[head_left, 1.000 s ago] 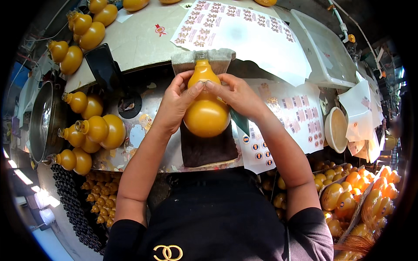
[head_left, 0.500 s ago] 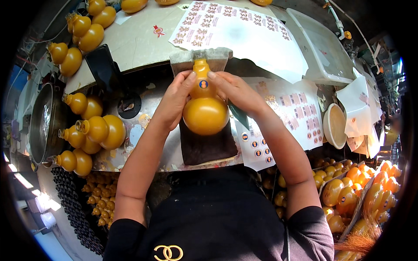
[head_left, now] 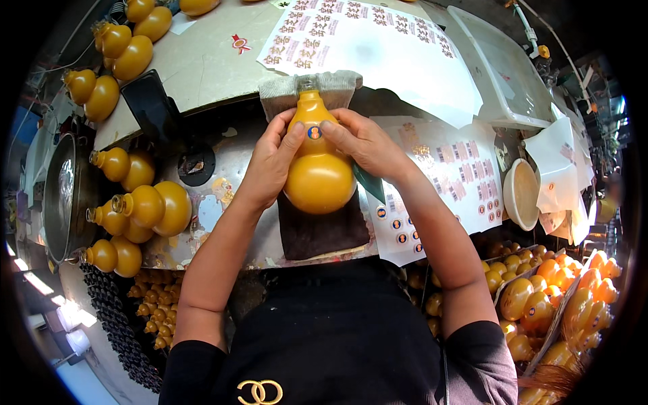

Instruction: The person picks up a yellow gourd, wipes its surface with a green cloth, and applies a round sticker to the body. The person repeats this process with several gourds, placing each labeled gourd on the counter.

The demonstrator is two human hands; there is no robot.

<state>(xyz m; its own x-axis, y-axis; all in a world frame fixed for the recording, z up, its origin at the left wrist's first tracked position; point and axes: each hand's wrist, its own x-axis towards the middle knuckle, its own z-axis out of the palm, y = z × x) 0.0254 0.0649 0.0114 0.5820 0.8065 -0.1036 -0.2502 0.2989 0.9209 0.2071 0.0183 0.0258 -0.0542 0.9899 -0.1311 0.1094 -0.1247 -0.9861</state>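
Okay, both your hands (head_left: 275, 160) are wrapped around the yellow bottle (head_left: 320, 183), but your thumbs (head_left: 293, 138) have parted since a second ago, and the uncovered sticker (head_left: 314, 132) looks stuck on.

Metal pan (head_left: 62, 202) at 9 o'clock; black phone (head_left: 150, 104) at 10 — red rosette (head_left: 240, 44) at 11. Translucent tray (head_left: 506, 75) at 2 — pale bowl (head_left: 521, 196) at 3.

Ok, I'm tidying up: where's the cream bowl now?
In the head view, the cream bowl sits at right, between the lower label sheet and white papers.
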